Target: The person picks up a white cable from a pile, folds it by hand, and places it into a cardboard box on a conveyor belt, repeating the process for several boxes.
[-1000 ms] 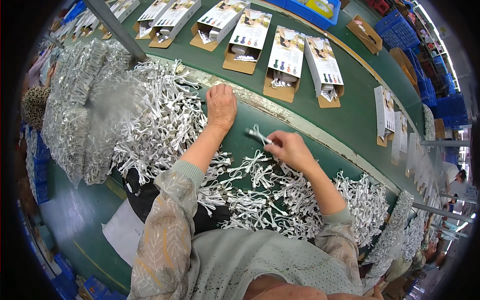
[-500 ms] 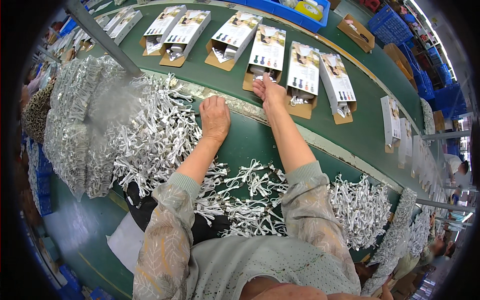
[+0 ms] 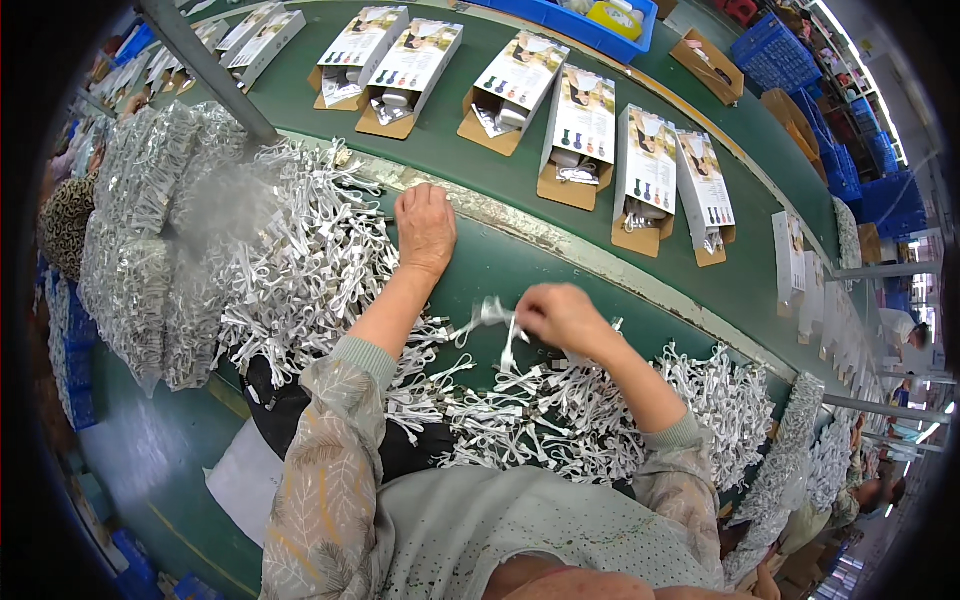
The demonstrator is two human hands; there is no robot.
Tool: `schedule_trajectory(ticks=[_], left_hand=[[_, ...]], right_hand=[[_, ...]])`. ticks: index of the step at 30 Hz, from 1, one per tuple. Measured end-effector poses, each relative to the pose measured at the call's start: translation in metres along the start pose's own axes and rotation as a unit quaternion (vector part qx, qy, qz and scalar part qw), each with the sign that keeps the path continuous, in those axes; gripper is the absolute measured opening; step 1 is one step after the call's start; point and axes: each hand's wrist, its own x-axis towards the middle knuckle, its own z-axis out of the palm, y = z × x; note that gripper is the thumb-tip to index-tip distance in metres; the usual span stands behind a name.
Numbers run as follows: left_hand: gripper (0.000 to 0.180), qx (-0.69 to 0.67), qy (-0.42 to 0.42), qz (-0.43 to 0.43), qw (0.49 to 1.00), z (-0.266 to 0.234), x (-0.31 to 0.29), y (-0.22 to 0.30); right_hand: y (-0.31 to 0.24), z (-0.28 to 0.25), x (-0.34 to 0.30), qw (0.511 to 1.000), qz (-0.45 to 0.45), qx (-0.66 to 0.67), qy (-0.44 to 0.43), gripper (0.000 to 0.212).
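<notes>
My right hand point(image 3: 562, 318) is closed in a pinch on a bundled white USB cable point(image 3: 489, 313), blurred by motion, above the loose cables on the green table. Curled at the worn rail beside the belt, my left hand point(image 3: 427, 228) hides its fingertips; whatever it may hold is out of sight. To its left rises a large heap of white cables point(image 3: 300, 270). More cables point(image 3: 510, 425) lie spread before my body. On the belt, an open white box point(image 3: 582, 120) has its brown flap down, with a white cable at its mouth.
More open boxes point(image 3: 412, 70) line the green conveyor belt point(image 3: 480, 180). Clear bags packed with cables point(image 3: 150, 250) stand at the left by a grey metal post point(image 3: 205, 70). A blue bin point(image 3: 560, 22) sits at the far side. Co-workers are at the edges.
My right hand has drawn back from the box mouth to the cable pile and lifted a cable. The boxes have shifted right along the belt. My left hand has barely moved.
</notes>
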Motion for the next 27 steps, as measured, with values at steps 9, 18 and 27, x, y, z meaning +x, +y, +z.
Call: schedule_trajectory(ticks=[9,18,27], left_hand=[[0.013,-0.013,-0.005,-0.004,1.0,-0.002,0.0,0.001],[0.011,-0.023,0.001,-0.001,1.0,-0.001,-0.001,0.002],[0.01,-0.005,-0.007,-0.004,1.0,0.0,0.002,0.002]], right_hand=[[0.03,-0.028,0.073,0.9,0.145,0.331,0.244,0.026],[0.059,-0.056,0.167,0.874,0.217,0.009,0.435,0.033],[0.017,0.003,0.057,0.959,-0.187,-0.103,0.184,0.026]])
